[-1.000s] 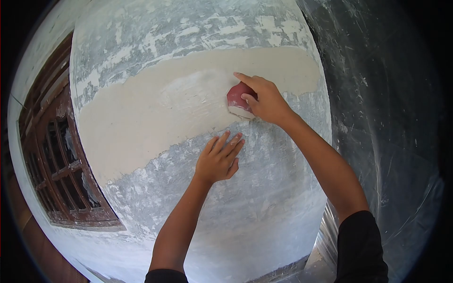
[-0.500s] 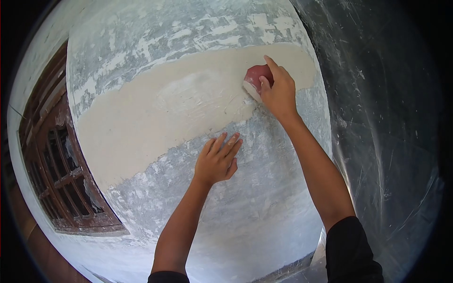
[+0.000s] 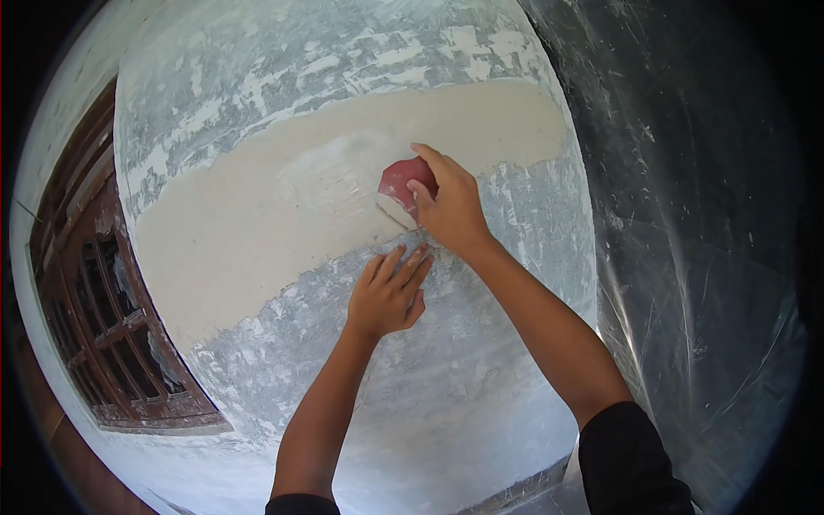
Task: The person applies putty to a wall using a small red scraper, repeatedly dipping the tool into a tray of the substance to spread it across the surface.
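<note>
A dark red putty scraper (image 3: 405, 182), its lower edge coated in pale putty, is gripped between the thumb and fingers of my right hand (image 3: 453, 204). Its edge lies against the wall at the lower border of a broad cream band of putty (image 3: 249, 215). Just below and left of it, my left hand (image 3: 384, 293) lies with fingers stretched out on the grey, patchy wall (image 3: 463, 360). Some putty specks show on the left fingertips. The left hand holds nothing.
A brown wooden window with bars (image 3: 129, 326) is set in the wall on the left. Dark, shiny plastic sheeting (image 3: 687, 215) hangs along the right side of the wall. Whitish streaks of putty mark the wall above the cream band.
My right hand has drawn the scraper left and downward along the band's lower edge, closer to my left hand. The left hand has stayed almost in place.
</note>
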Action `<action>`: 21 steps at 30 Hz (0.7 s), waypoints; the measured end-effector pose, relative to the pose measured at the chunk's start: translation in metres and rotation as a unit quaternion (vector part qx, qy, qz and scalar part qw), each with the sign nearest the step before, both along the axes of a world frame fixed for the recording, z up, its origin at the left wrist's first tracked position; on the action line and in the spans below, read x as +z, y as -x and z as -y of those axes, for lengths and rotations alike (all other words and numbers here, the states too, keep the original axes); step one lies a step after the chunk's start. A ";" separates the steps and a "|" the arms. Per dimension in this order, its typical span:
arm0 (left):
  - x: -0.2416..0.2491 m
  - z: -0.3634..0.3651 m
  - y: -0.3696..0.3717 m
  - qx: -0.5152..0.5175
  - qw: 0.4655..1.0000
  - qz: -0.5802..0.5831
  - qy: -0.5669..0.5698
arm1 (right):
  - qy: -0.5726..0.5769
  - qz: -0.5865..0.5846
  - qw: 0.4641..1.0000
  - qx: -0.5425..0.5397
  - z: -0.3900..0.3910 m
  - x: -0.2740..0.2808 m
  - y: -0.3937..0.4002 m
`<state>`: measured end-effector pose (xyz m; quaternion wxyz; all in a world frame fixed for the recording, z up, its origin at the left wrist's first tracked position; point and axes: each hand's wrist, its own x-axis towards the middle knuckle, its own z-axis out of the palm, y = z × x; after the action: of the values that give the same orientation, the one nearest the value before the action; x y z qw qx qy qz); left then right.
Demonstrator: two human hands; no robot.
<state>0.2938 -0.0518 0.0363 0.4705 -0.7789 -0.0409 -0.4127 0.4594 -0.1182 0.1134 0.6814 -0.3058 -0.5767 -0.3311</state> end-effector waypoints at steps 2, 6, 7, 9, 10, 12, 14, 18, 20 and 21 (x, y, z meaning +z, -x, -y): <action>-0.001 -0.004 0.000 0.000 1.000 0.000 -0.018 | 0.028 0.023 0.999 0.005 -0.011 -0.004 0.001; -0.003 -0.006 0.000 -0.019 0.999 -0.012 -0.034 | -0.027 -0.121 0.989 -0.084 0.007 -0.002 -0.065; -0.003 -0.007 0.000 -0.020 0.999 -0.013 -0.034 | -0.048 -0.139 0.982 -0.122 0.016 -0.001 -0.073; -0.004 -0.009 -0.002 -0.031 0.999 -0.015 -0.041 | -0.057 -0.104 0.989 -0.089 0.021 -0.003 -0.061; -0.003 -0.008 -0.002 -0.033 0.999 -0.015 -0.041 | -0.067 -0.069 0.994 -0.054 0.021 -0.004 -0.049; -0.002 -0.005 -0.001 -0.030 0.998 -0.020 -0.046 | -0.008 0.004 1.000 -0.024 0.014 -0.010 -0.023; -0.002 -0.005 -0.002 -0.033 0.998 -0.019 -0.044 | 0.015 0.042 0.999 -0.017 0.005 -0.010 -0.031; -0.004 -0.009 -0.002 -0.042 0.998 -0.018 -0.038 | -0.042 -0.110 0.986 -0.116 0.025 0.003 -0.086; -0.004 -0.008 -0.001 -0.042 0.998 -0.019 -0.036 | -0.062 -0.099 0.990 -0.085 0.029 0.000 -0.077; -0.003 -0.007 -0.002 -0.042 0.998 -0.016 -0.038 | -0.079 -0.066 0.994 -0.036 0.026 -0.002 -0.058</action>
<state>0.2961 -0.0448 0.0335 0.4826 -0.7679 0.0155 -0.4209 0.5178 -0.1442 0.1117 0.7278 -0.2932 -0.4910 -0.3786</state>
